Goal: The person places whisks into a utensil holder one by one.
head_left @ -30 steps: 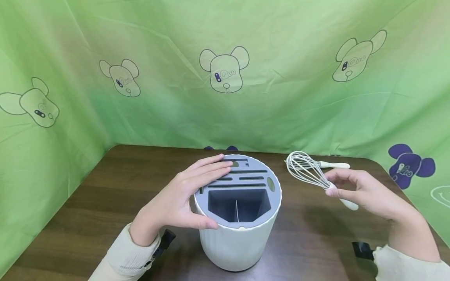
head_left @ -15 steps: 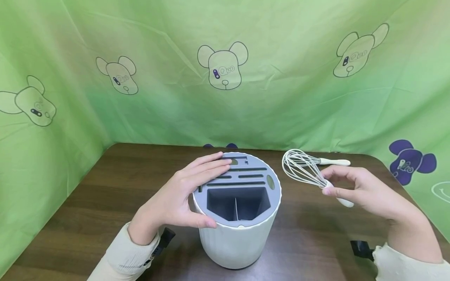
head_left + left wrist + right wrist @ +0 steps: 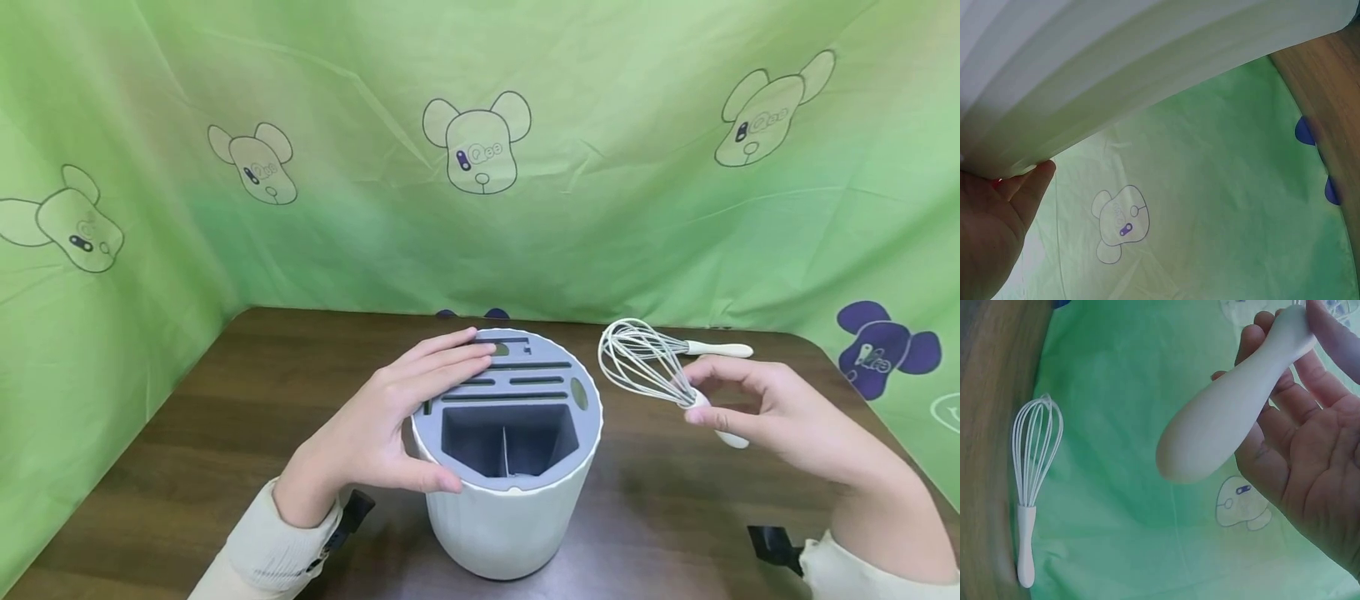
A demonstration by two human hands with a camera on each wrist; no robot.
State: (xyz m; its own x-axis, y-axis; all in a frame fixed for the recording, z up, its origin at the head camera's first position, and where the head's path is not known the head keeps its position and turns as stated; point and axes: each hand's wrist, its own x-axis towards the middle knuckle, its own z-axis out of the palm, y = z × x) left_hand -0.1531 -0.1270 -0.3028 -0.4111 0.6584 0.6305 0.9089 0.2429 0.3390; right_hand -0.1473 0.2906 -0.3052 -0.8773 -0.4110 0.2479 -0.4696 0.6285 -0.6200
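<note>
In the head view my left hand (image 3: 390, 412) lies over the left side of a white ribbed utensil holder (image 3: 504, 533). Its straight fingers rest on the grey slotted top (image 3: 551, 462), and the thumb touches the front rim. The left wrist view has the holder's ribbed wall (image 3: 1116, 81) overhead. My right hand (image 3: 772, 408) pinches a white balloon whisk (image 3: 645, 358) near the top of its handle, thumb against fingertips. The whisk is held above the table, wires pointing up and left. Its rounded handle (image 3: 1222, 419) fills the middle of the right wrist view.
A second, smaller whisk (image 3: 718, 349) lies at the back right of the brown wooden table (image 3: 247, 417), partly behind the held one. A green printed cloth (image 3: 360, 242) hangs behind and along the sides. The holder has narrow slots and a divided large opening.
My right hand has shifted slightly left with the whisk, bringing the wires a little closer to the holder. The left hand and the holder stay in place.
</note>
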